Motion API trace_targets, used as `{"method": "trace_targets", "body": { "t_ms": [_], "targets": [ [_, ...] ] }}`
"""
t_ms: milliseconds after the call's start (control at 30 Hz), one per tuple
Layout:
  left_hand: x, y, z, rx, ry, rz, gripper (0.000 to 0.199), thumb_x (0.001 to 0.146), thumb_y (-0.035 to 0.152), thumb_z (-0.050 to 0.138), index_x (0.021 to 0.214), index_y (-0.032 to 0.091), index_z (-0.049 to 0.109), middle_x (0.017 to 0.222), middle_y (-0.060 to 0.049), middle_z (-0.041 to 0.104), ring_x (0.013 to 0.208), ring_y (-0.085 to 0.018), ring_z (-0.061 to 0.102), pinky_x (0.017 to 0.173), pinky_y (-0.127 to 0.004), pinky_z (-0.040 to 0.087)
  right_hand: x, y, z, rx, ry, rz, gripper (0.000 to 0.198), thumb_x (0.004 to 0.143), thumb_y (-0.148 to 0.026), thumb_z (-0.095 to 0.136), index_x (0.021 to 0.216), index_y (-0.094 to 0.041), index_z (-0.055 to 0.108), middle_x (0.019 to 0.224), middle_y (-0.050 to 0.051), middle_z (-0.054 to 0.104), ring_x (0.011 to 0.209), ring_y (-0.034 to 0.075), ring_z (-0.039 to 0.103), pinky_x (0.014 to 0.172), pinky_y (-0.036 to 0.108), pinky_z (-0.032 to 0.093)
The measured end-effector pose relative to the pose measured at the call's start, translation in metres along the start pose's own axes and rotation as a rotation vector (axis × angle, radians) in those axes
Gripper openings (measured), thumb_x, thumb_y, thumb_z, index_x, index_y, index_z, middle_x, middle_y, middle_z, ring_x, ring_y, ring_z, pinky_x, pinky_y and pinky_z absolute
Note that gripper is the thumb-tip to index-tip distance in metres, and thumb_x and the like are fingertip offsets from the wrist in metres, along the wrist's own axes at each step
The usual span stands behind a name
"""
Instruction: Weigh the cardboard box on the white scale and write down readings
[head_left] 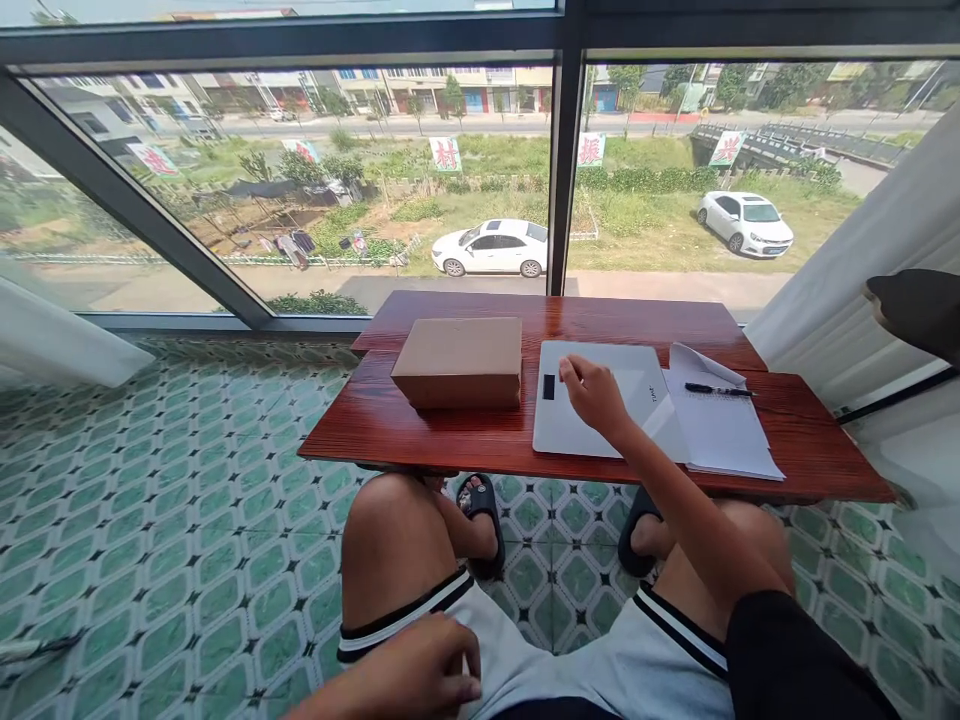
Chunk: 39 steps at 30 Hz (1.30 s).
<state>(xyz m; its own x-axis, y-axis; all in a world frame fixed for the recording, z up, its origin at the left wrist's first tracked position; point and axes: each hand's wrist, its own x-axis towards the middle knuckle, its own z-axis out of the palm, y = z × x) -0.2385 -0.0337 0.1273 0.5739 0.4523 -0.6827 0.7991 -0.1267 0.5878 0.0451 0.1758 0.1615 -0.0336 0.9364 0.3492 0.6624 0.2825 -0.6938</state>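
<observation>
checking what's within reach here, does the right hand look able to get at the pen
Probably yes: the pen lies uncovered on the paper, just beyond the flat silver device that the right hand is over, and nothing visible stands between.

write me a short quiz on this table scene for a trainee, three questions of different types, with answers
1. Choose one: what lies on the table between the cardboard box and the papers?
a) a sandal
b) a flat white device
c) a curtain
2. True or false: the left hand rests on the cardboard box.
3. Fill the gap: the pen lies on the ____.

Key:
1. b
2. False; the left hand is down by the white shorts, apart from the cardboard box.
3. papers
</observation>
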Motion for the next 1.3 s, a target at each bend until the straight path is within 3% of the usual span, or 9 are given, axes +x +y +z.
{"method": "trace_targets", "body": {
  "t_ms": [100,267,333,367,467,600,733,1000,1300],
  "targets": [
    [0.030,0.031,-0.063,0.055,0.320,0.101,0.016,0.092,0.036,0.061,0.096,0.026,0.074,0.083,0.000,0.074,0.081,-0.020,0.069,0.077,-0.032,0.052,0.003,-0.005,-0.001,-0.017,-0.049,-0.060,0.035,0.100,-0.044,0.039,0.073,-0.023,0.038,0.064,-0.001,0.047,0.059,0.015,0.037,0.063,0.031,0.026],
    [0.048,0.081,-0.159,-0.005,1.185,0.371,0.026,0.097,0.037,0.050,0.105,0.026,0.073,0.094,-0.001,0.076,0.083,-0.017,0.069,0.080,-0.029,0.052,0.003,-0.003,0.003,0.071,-0.072,-0.120,0.018,0.096,-0.037,0.048,0.089,-0.022,0.054,0.080,0.001,0.061,0.073,0.017,0.056,0.071,0.030,0.039],
    [0.055,0.076,-0.188,0.090,1.577,0.380,0.024,0.096,0.032,0.051,0.104,0.024,0.072,0.087,-0.002,0.075,0.080,-0.019,0.068,0.085,-0.032,0.052,0.002,0.001,0.007,0.104,-0.051,-0.120,0.016,0.095,-0.036,0.051,0.098,-0.021,0.057,0.088,0.004,0.064,0.082,0.018,0.060,0.074,0.031,0.044],
    [0.059,0.069,-0.201,0.140,1.709,0.372,0.024,0.095,0.028,0.051,0.105,0.023,0.072,0.089,-0.004,0.075,0.083,-0.020,0.067,0.089,-0.035,0.052,0.001,0.004,0.009,0.118,-0.039,-0.124,0.019,0.094,-0.036,0.052,0.103,-0.021,0.057,0.094,0.006,0.065,0.087,0.019,0.062,0.077,0.033,0.047],
    [0.069,0.034,-0.230,0.229,1.897,0.288,0.027,0.091,0.021,0.052,0.109,0.022,0.071,0.100,-0.006,0.076,0.101,-0.024,0.066,0.097,-0.039,0.051,0.000,0.010,0.016,0.145,-0.013,-0.157,0.029,0.094,-0.036,0.055,0.118,-0.021,0.056,0.111,0.011,0.066,0.102,0.023,0.064,0.089,0.040,0.052],
    [0.080,-0.012,-0.240,0.101,2.045,0.214,0.032,0.088,0.016,0.051,0.113,0.018,0.070,0.112,-0.010,0.074,0.109,-0.027,0.062,0.096,-0.041,0.052,-0.003,0.010,0.021,0.170,-0.024,-0.165,0.039,0.095,-0.037,0.056,0.131,-0.024,0.053,0.128,0.013,0.064,0.117,0.027,0.063,0.101,0.047,0.053],
    [0.092,-0.037,-0.231,-0.113,2.068,0.152,0.040,0.084,0.017,0.052,0.120,0.015,0.067,0.123,-0.012,0.070,0.115,-0.027,0.061,0.093,-0.039,0.053,-0.007,0.005,0.026,0.228,-0.070,-0.169,0.047,0.098,-0.038,0.055,0.142,-0.026,0.048,0.140,0.012,0.060,0.129,0.026,0.058,0.106,0.047,0.053],
    [0.103,-0.050,-0.227,-0.259,1.823,0.088,0.044,0.089,0.029,0.052,0.133,0.024,0.057,0.138,-0.010,0.063,0.130,-0.024,0.058,0.112,-0.037,0.046,-0.008,0.003,0.038,0.430,-0.162,-0.016,0.057,0.098,-0.048,0.056,0.150,-0.029,0.043,0.153,0.012,0.052,0.144,0.026,0.048,0.115,0.051,0.048],
    [0.106,-0.056,-0.223,-0.305,1.809,0.149,0.045,0.090,0.030,0.053,0.134,0.022,0.054,0.139,-0.012,0.062,0.132,-0.022,0.057,0.116,-0.037,0.042,-0.006,0.010,0.052,0.563,-0.243,0.104,0.075,0.095,-0.065,0.056,0.157,-0.025,0.038,0.163,0.009,0.040,0.152,0.025,0.038,0.127,0.048,0.034]
  ]
}}
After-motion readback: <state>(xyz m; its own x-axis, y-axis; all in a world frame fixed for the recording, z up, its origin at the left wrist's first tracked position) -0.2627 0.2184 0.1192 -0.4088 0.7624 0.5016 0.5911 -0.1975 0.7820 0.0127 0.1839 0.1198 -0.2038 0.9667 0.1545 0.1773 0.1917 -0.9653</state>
